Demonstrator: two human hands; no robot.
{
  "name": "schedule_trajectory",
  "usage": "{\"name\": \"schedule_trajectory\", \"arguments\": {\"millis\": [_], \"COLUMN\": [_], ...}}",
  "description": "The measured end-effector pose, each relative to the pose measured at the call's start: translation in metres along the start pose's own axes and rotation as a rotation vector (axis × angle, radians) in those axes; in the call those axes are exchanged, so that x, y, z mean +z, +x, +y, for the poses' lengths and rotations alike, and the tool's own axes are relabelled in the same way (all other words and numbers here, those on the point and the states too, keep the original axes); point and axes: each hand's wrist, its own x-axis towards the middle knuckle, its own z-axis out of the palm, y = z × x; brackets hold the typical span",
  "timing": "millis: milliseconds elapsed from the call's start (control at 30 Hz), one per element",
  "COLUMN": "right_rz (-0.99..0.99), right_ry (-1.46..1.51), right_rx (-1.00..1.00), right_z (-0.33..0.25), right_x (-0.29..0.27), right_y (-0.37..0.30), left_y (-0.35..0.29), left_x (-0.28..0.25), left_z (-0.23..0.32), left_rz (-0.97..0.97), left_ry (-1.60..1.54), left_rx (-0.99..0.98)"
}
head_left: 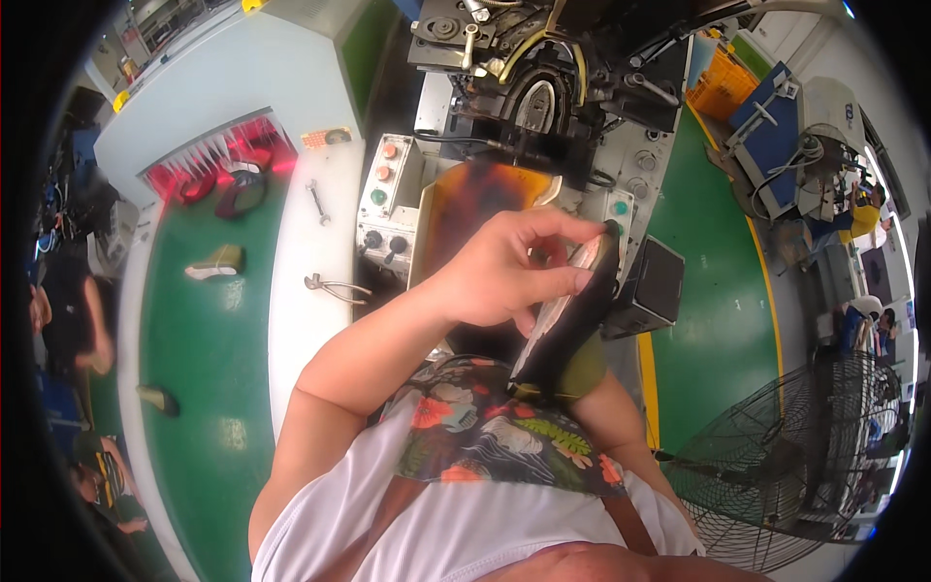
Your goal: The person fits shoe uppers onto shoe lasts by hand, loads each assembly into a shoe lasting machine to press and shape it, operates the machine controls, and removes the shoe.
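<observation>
A black and olive-green shoe upper (574,325) is held up in front of me, tilted, with its pale underside turned toward my left hand (509,267). The thumb and forefinger of that hand pinch the edge near its upper end. My right forearm (621,417) rises behind the lower part of the shoe, which hides the right hand and its fingers. Beyond the shoe stands a machine with a dark, shoe-shaped metal form (536,105). A stained amber plate (475,209) lies below that form, partly covered by my left hand.
Left of the machine is a control box (390,175) with buttons and knobs. Pincers (337,287) and a wrench (318,202) lie on a white ledge. Past it, a green conveyor (233,388) carries shoe uppers from a red-lit tunnel. At right are a black box (655,283) and a wire-caged fan (786,456).
</observation>
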Motion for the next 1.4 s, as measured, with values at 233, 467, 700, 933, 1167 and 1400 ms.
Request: {"name": "schedule_trajectory", "arguments": {"millis": [233,467,700,933,1167,1400], "right_rz": [-0.199,0.143,0.209,0.323,0.422,0.480], "right_ry": [0.531,0.274,0.232,0.139,0.207,-0.020], "right_rx": [0.044,0.028,0.020,-0.071,0.012,0.032], "right_z": [-0.002,-0.009,-0.007,-0.022,-0.043,-0.031], "right_x": [-0.003,0.011,0.012,0.013,-0.010,-0.039], "right_y": [0.017,0.010,0.017,0.051,0.115,0.150], "left_y": [0.009,-0.009,-0.034,0.012,0.081,0.108], "left_x": [-0.023,-0.063,-0.040,-0.048,-0.067,-0.097], "left_z": [-0.027,-0.084,-0.112,-0.094,-0.076,-0.096], "left_rz": [0.071,0.458,0.529,0.709,0.625,0.457], "left_ry": [0.063,-0.164,-0.019,0.029,-0.143,-0.212], "left_rx": [0.182,0.216,0.158,0.004,-0.092,0.014]}}
